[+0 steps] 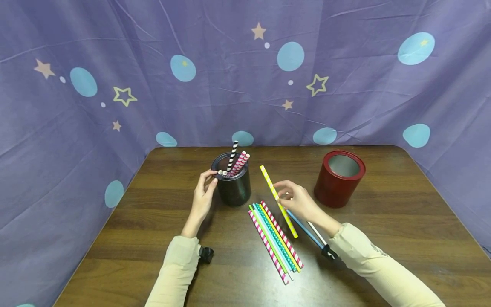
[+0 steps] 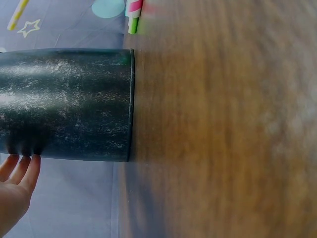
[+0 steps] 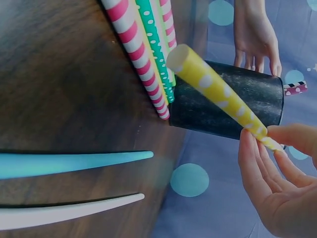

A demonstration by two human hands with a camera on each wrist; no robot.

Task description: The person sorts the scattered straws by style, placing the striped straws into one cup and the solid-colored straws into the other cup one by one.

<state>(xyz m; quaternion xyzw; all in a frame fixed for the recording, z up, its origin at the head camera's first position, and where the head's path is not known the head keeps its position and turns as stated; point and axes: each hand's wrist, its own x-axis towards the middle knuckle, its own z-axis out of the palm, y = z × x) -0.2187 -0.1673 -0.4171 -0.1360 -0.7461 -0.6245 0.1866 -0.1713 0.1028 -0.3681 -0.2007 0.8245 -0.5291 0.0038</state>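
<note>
Pinched between the right hand's [image 1: 301, 202] fingertips, the yellow straw [image 1: 272, 187] slants above the surface [image 1: 402, 221], short of its far edge; likely light, fairly stiff, easily crushed, it suits a gentle mid-length pinch; the left hand's [image 1: 203, 196] outstretched fingers touch the black can [image 1: 235, 192]

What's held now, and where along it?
The right hand pinches the white-dotted yellow straw near its middle; the left hand only touches the black can.

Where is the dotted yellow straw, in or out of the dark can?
Out: the right-hand grip pinches the yellow straw beside the dark can, clear of its opening.
</note>
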